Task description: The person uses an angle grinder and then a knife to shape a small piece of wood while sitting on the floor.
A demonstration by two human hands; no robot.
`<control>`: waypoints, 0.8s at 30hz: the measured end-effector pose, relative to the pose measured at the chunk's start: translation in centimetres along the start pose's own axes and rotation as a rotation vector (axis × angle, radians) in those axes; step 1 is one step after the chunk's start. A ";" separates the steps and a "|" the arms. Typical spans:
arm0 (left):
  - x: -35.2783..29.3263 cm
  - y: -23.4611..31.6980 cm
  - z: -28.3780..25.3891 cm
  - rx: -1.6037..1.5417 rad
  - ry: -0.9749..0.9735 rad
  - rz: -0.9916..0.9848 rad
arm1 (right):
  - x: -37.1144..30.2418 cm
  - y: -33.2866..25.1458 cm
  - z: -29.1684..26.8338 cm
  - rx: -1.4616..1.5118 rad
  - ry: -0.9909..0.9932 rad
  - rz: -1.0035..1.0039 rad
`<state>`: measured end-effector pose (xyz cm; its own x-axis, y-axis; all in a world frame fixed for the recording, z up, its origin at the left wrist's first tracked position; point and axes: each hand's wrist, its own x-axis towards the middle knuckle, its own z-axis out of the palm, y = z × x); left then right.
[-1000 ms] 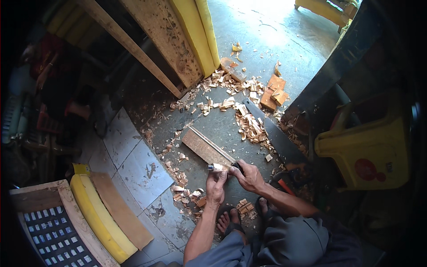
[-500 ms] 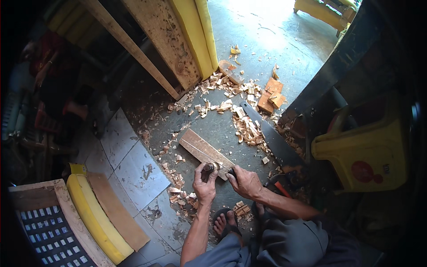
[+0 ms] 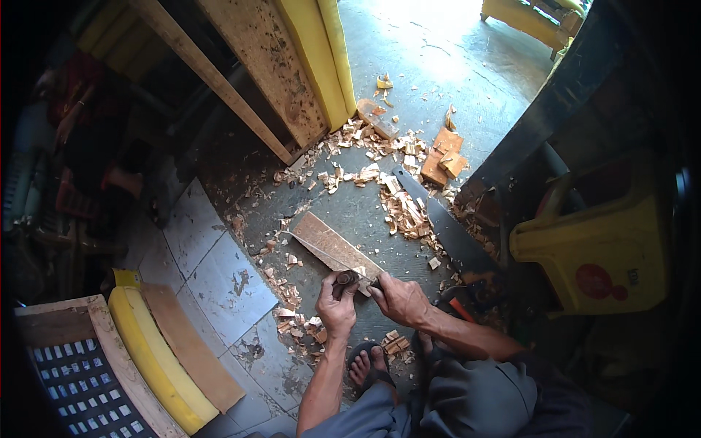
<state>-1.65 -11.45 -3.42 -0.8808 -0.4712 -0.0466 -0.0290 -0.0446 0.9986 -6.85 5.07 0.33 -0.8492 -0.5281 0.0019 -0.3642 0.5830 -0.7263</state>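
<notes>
My left hand (image 3: 336, 309) is closed around a small dark brown, rounded piece (image 3: 346, 278) with a pale cut face on its right side. My right hand (image 3: 401, 300) grips a long thin rod-like tool (image 3: 321, 253); its narrow shaft runs up and left past the pale face, and its exact kind is too fine to make out. Both hands are close together over the near end of a flat wooden board (image 3: 332, 241), which lies slanted on the floor. The fingers partly hide the dark piece.
Wood chips (image 3: 406, 212) ring the board. A handsaw (image 3: 456, 230) lies to the right, near wooden blocks (image 3: 442, 157) and a yellow plastic jug (image 3: 591, 252). Yellow padded furniture (image 3: 314, 62) stands at the far left; a yellow padded frame (image 3: 150, 350) is near left. Another person sits left.
The thin tool has slid forward and left, past the board's far corner. My right hand has shifted slightly left; my left hand still holds the dark piece, now turned a little.
</notes>
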 end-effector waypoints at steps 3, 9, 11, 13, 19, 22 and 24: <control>0.3 -0.5 -0.4 0.007 0.022 -0.021 | -0.4 -0.4 -0.3 0.054 0.081 -0.068; 0.5 0.5 -0.2 0.178 0.049 0.064 | -0.9 0.3 0.4 0.017 0.099 -0.089; 0.4 1.3 -0.2 0.312 0.045 0.135 | -1.0 -0.1 -0.1 0.108 0.041 0.039; 0.8 2.0 -0.6 0.483 -0.001 0.213 | -1.0 -0.9 -0.9 0.173 0.037 0.082; 0.8 2.9 -0.2 0.562 0.010 0.216 | -0.7 -1.5 -1.5 0.091 0.159 -0.088; 0.8 2.9 0.0 0.529 0.020 0.259 | -0.2 -0.2 -0.8 -0.040 0.071 -0.020; 0.9 2.9 0.1 0.555 0.005 0.225 | -0.6 -0.2 -0.9 0.010 0.113 -0.036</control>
<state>-2.52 -11.92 -0.53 -0.8917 -0.4199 0.1689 -0.0858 0.5232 0.8479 -6.57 5.85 1.07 -0.8737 -0.4750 0.1053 -0.3918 0.5586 -0.7310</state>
